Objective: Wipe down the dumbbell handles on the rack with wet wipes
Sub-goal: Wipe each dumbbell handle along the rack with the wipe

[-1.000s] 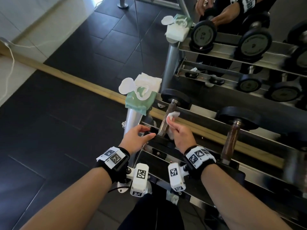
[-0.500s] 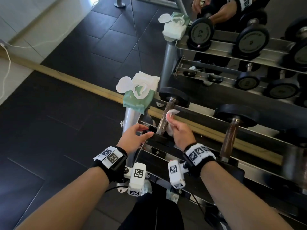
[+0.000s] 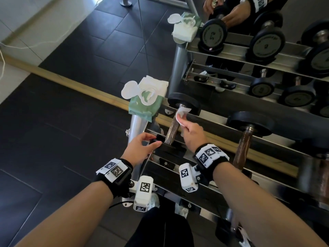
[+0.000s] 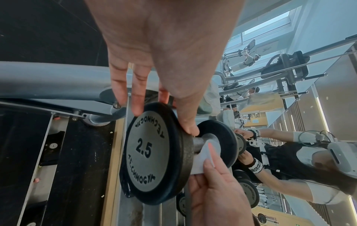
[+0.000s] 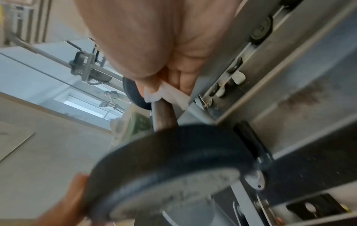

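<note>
A small 2.5 dumbbell [image 4: 148, 152] lies on the rack's top tier [image 3: 222, 120], its brown metal handle [image 3: 172, 130] running away from me. My left hand [image 3: 142, 148] grips the near black weight plate [image 3: 161, 139], fingers and thumb curled over its rim [image 4: 173, 113]. My right hand [image 3: 192, 132] pinches a white wet wipe [image 3: 182, 114] and holds it against the far end of the handle, close to the far plate [image 3: 184, 102]. In the right wrist view the wipe [image 5: 166, 94] lies over the handle [image 5: 164, 116]. The left wrist view shows the wipe [image 4: 204, 159] wrapped on the handle.
An open green wet-wipe pack [image 3: 146, 102] sits on the rack's left post. A second dumbbell [image 3: 245, 139] lies to the right on the same tier. A mirror behind reflects the rack, more dumbbells [image 3: 267, 43] and my hands. Dark tiled floor [image 3: 53, 139] lies to the left.
My right hand has slid the wipe along the handle away from me, from the near middle toward the far plate. My left hand has kept its grip on the near plate.
</note>
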